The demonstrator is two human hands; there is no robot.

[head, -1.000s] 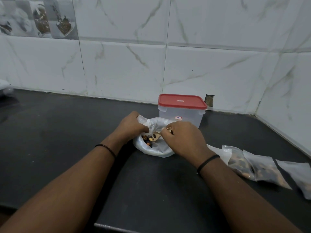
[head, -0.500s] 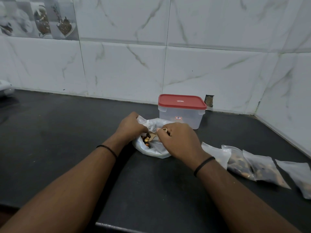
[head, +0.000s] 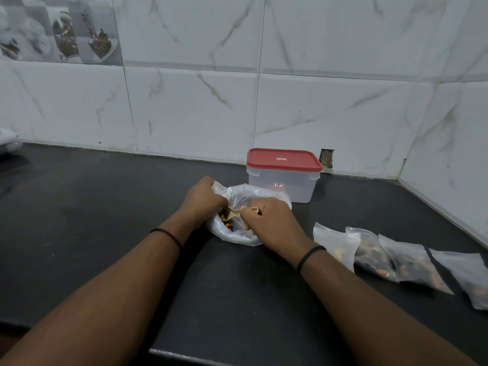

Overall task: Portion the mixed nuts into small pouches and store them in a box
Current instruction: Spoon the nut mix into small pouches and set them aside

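Note:
A white plastic bag of mixed nuts lies open on the dark counter. My left hand grips the bag's left rim. My right hand holds a small wooden spoon whose bowl dips into the nuts. Behind the bag stands a clear plastic box with a red lid, closed. Several small clear pouches with nuts lie in a row to the right of my right forearm.
The dark counter runs back to a white marble-tiled wall, which turns a corner at the right. A pale object shows at the far left edge. The counter's front edge lies between my forearms.
My right hand has shifted slightly left and toward the bag's mouth, pushing the spoon deeper into the nuts. The left hand keeps its hold on the rim.

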